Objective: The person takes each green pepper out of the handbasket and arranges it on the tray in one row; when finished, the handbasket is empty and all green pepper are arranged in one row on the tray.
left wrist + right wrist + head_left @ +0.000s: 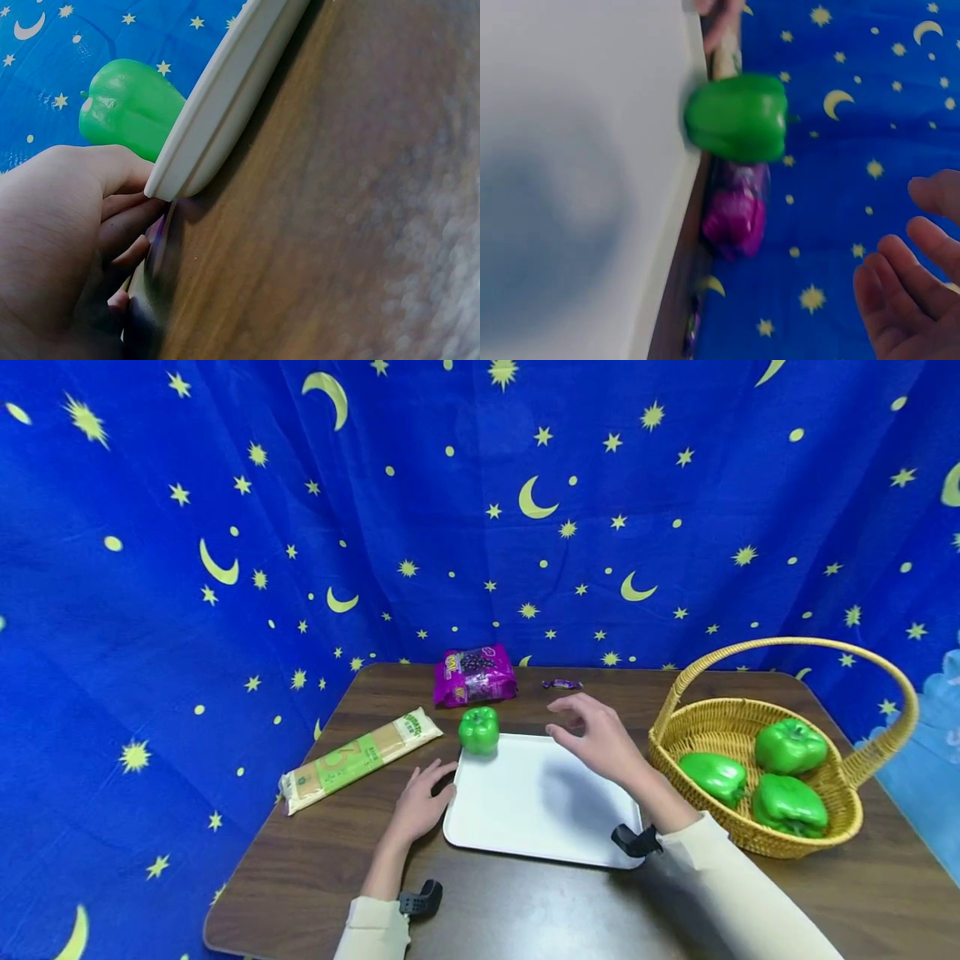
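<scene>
A white tray (pixel 525 802) lies on the table, with a green bell pepper (pixel 479 731) upright at its far left corner. My left hand (pixel 420 802) rests at the tray's left edge, its fingers loosely bent. In the left wrist view, a digit of that hand (pixel 67 217) touches the tray rim (pixel 217 97), and its tip is partly hidden there. Above the right part of the tray hovers my right hand (pixel 600 739), thumb and fingers apart and nothing between them. The right wrist view shows this hand's loosely spread fingers (pixel 907 289).
Right of the tray stands a wicker basket (pixel 750 846) with a tall handle, holding 3 green bell peppers (pixel 790 747). A noodle packet (pixel 360 760) lies to the left. Behind the tray are a purple bag (pixel 476 675) and a small wrapped candy (pixel 562 684). A starry blue curtain (pixel 450 527) hangs behind.
</scene>
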Demonstrator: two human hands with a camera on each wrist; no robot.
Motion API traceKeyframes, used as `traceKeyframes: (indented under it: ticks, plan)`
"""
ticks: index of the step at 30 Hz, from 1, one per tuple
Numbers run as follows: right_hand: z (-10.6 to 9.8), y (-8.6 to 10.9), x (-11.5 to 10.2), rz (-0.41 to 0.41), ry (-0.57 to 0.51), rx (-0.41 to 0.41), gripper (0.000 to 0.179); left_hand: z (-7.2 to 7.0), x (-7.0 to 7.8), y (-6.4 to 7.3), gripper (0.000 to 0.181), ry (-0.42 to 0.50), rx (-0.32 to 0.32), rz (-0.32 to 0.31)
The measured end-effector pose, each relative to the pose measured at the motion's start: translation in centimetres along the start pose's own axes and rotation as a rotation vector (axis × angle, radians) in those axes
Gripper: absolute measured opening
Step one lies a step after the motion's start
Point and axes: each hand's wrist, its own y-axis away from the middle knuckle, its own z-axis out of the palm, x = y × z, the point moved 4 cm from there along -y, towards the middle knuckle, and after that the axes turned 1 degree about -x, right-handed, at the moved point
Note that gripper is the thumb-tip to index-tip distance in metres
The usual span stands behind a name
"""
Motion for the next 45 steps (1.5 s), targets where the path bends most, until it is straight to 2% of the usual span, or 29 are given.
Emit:
traceKeyframes:
  ticks: [8, 13, 21, 30, 35, 41, 45]
  plan:
    - [-3.7, 2.0, 1.5, 0.039, 0.065, 0.010, 0.024, 0.1, 0.0, -0.1, 0.040, 0.008, 0.002, -0.006]
    - [-5.3, 3.2, 2.7, 0.074, 0.102, 0.015, 0.025, 0.2, 0.0, 0.0, 0.040, 0.009, -0.005, -0.016]
    - [-7.9, 5.4, 4.6, 0.074, 0.158, 0.043, 0.023, 0.2, 0.1, 0.0, 0.039, -0.003, -0.008, -0.010]
    - [-12.7, 7.5, 6.4, 0.188, 0.204, 0.103, 0.023, 0.3, -0.3, 0.0, 0.040, 0.018, -0.010, -0.033]
    - [-15.4, 8.6, 7.7, 0.237, 0.240, 0.109, 0.029, 0.2, -0.3, 0.0, 0.040, 0.018, -0.011, -0.033]
    - [-18.0, 9.9, 9.8, 0.338, 0.315, 0.116, 0.048, 0.1, 0.1, 0.1, 0.040, 0.020, -0.013, -0.023]
    - [-19.2, 10.5, 11.1, 0.388, 0.326, 0.124, 0.057, 0.1, 0.2, 0.2, 0.040, 0.018, -0.016, -0.026]
